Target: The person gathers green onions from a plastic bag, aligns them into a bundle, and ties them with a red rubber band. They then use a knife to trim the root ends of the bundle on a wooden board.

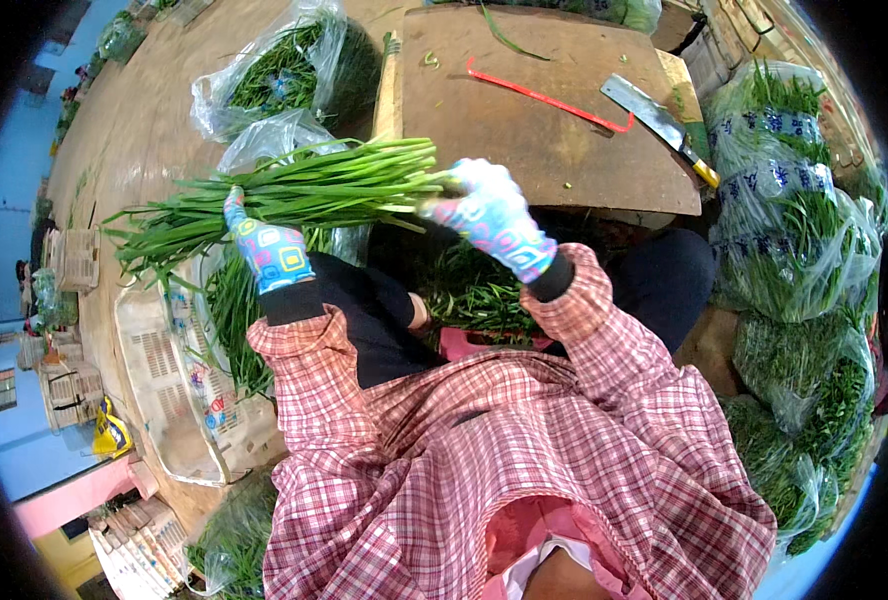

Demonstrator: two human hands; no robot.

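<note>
My left hand (270,244), in a patterned glove, holds a bunch of long flat green leaves (316,187), likely garlic chives, with the thumb over them and the fingers hidden below. The bunch lies sideways, its leafy ends to the left. At its pale cut ends is my right hand (485,214), in a matching glove and somewhat blurred; fingertips touch the stalk ends, and whether they grip any cannot be told. Beyond the hands, a wooden board (564,172) bears a red hooked bar (549,95) and a broad-bladed knife (646,112) with a yellow and black handle.
Bagged greens (774,202) are stacked at the right. An opened plastic bag of greens (279,79) stands at the upper left. A white plastic crate (166,375) is at the lower left, beside more loose leaves (237,322). Leaf scraps (489,300) lie between my legs.
</note>
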